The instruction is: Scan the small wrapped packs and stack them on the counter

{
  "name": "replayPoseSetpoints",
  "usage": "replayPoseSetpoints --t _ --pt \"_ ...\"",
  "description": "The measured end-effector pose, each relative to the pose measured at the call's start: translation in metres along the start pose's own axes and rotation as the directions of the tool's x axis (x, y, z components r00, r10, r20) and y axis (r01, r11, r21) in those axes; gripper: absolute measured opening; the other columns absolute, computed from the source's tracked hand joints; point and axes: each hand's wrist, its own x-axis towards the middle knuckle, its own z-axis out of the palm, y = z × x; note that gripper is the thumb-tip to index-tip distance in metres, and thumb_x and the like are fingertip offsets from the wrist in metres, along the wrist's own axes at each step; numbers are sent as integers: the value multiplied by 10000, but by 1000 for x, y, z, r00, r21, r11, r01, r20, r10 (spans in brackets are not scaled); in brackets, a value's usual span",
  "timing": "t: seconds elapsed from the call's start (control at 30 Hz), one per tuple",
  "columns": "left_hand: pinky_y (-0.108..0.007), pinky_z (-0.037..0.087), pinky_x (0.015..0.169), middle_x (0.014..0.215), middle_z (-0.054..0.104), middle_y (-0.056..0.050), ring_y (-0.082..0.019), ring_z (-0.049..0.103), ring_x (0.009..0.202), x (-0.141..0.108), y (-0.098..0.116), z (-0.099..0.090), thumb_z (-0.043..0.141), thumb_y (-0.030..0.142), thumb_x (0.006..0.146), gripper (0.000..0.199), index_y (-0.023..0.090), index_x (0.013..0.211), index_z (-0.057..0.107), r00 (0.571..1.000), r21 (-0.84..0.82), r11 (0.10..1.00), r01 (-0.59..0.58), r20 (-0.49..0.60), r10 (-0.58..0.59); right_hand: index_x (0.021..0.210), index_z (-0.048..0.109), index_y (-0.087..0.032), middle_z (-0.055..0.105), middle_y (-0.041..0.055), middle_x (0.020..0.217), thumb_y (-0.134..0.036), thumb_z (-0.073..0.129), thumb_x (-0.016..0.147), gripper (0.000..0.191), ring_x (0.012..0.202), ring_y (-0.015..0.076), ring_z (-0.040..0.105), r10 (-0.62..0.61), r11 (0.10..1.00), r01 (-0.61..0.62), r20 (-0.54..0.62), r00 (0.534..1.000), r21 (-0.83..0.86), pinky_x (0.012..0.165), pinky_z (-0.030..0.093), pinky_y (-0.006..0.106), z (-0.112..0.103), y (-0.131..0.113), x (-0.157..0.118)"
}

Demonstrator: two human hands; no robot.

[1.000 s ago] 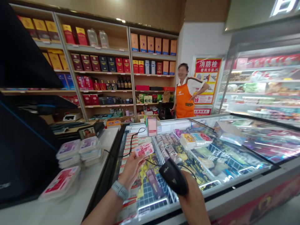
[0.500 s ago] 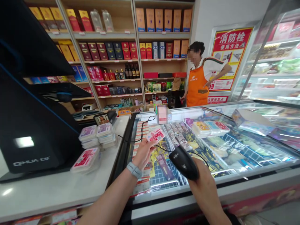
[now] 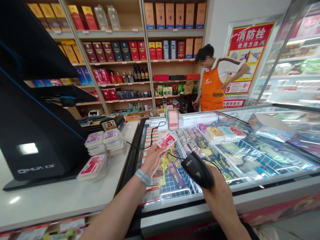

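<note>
Over the chest freezer (image 3: 265,195), left hand (image 3: 152,160) pinching a pink food pack (image 3: 166,140), right hand (image 3: 219,195) gripping a black barcode scanner (image 3: 197,170)

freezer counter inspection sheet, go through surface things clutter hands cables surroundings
surface: white counter beside a glass-topped chest freezer
things in hand: flat pink-and-white packet; black handheld barcode scanner
clutter: stacked plastic-wrapped purple-labelled packs and a red-labelled pack on the counter
hands: left hand holds the packet up, grey watch on its wrist; right hand grips the scanner
cables: thin black cable runs from the scanner across the freezer toward the counter
surroundings: wooden shelves of boxed liquor, person in an orange apron, red-and-yellow poster
</note>
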Motion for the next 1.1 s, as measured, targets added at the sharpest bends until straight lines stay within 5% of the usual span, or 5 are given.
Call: replayPoseSetpoints --t 0.27,0.57,1.1 --pt "-276 475 793 959 717 -58 -159 664 875 1 1 -3 820 278 620 510 199 1056 568 992 69 995 -67 -103 74 1190 504 -235 611 89 1153 -212 491 794 397 1080 284 562 27 1000 -28 20 999 14 919 457 470 0 -6 1" --pt "-345 512 843 945 701 -45 -158 662 856 1 3 -3 792 233 630 550 199 1110 528 990 16 996 -90 -106 92 1181 504 -232 621 87 1136 -223 483 788 393 1062 279 579 4 1000 -4 6 1000 -17 910 468 463 3 -3 1" --pt "-291 490 773 904 720 -79 -158 669 788 12 -2 -12 741 186 634 470 155 1061 547 944 141 960 -243 -192 267 1191 487 -232 614 88 1152 -230 476 793 398 1083 282 571 -10 999 11 25 1000 -32 930 451 457 3 0 1"
